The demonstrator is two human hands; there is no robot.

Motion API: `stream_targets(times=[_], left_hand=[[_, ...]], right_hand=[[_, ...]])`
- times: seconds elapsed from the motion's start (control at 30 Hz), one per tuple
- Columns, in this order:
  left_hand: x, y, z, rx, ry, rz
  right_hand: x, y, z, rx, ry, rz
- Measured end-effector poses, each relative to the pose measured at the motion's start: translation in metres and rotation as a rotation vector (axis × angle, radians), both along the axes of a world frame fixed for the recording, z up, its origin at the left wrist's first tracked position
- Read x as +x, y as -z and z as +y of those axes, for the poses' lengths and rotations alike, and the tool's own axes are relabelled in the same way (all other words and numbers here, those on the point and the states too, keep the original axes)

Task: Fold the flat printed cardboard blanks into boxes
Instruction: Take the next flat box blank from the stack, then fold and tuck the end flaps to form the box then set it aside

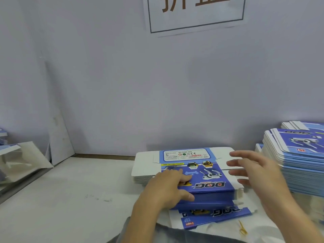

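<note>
A stack of flat blue printed "DOG" cardboard blanks lies on the white table in front of me. My left hand rests on the stack's near-left corner, fingers on top and thumb against its front edge. My right hand hovers blurred over the stack's right side with its fingers spread and straight, holding nothing. One more blue blank sticks out askew from under the stack at the near edge.
A tall pile of the same blanks stands at the right. A white board leans against the wall at the left, beside a reflective sheet. A yellow rubber band lies near the front.
</note>
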State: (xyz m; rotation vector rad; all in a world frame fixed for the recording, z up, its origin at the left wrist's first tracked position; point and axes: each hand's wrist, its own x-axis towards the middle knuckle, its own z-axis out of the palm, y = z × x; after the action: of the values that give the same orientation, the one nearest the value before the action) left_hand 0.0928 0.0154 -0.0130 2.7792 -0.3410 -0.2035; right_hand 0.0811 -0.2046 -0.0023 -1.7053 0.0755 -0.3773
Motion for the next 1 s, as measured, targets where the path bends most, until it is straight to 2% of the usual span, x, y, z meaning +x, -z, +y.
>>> stream_targets(times=[0.1, 0.17, 0.23, 0.3, 0.33, 0.37, 0.43, 0.5, 0.53, 0.6, 0.63, 0.7, 0.8, 0.93, 1.0], left_hand=[[-0.001, -0.003, 0.000, -0.051, -0.026, -0.067], [-0.003, -0.005, -0.003, -0.059, -0.050, -0.215], [-0.007, -0.009, -0.009, -0.070, -0.091, -0.390], [-0.011, -0.015, -0.015, -0.152, -0.175, -0.603], [-0.012, -0.019, -0.017, -0.219, -0.217, -0.708], [-0.014, -0.025, -0.018, -0.299, -0.243, -0.800], [-0.020, -0.039, -0.022, -0.487, -0.254, -0.921], [-0.029, -0.053, -0.031, -0.736, -0.200, -0.901], [-0.033, -0.060, -0.036, -0.884, -0.131, -0.808], [-0.043, -0.068, -0.047, -1.102, 0.076, -0.476], [-0.046, -0.070, -0.050, -1.131, 0.160, -0.359], [-0.046, -0.070, -0.047, -1.149, 0.221, -0.292], [-0.042, -0.065, -0.038, -1.126, 0.221, -0.336], [-0.035, -0.053, -0.032, -0.674, 0.187, -0.595], [-0.033, -0.047, -0.031, -0.509, 0.148, -0.635]], right_hand=[[-0.001, -0.001, 0.003, 0.000, -0.002, -0.005], [-0.002, -0.003, 0.007, 0.018, 0.034, -0.061], [-0.004, -0.004, 0.012, 0.039, 0.170, -0.235], [-0.006, -0.008, 0.015, -0.046, 0.339, -0.407], [-0.006, -0.009, 0.016, -0.115, 0.338, -0.436], [-0.006, -0.008, 0.016, -0.188, 0.254, -0.425], [-0.008, -0.005, 0.021, -0.309, -0.060, -0.320], [-0.014, 0.000, 0.033, -0.323, -0.376, -0.210], [-0.016, 0.002, 0.042, -0.295, -0.494, -0.186], [-0.017, 0.002, 0.054, -0.172, -0.605, -0.214], [-0.018, 0.000, 0.056, -0.088, -0.602, -0.254], [-0.019, -0.011, 0.051, 0.032, -0.543, -0.336], [-0.023, -0.025, 0.036, 0.019, -0.409, -0.409], [-0.030, -0.039, 0.020, 0.094, -0.375, -0.349], [-0.035, -0.045, 0.014, -0.012, -0.406, -0.342]])
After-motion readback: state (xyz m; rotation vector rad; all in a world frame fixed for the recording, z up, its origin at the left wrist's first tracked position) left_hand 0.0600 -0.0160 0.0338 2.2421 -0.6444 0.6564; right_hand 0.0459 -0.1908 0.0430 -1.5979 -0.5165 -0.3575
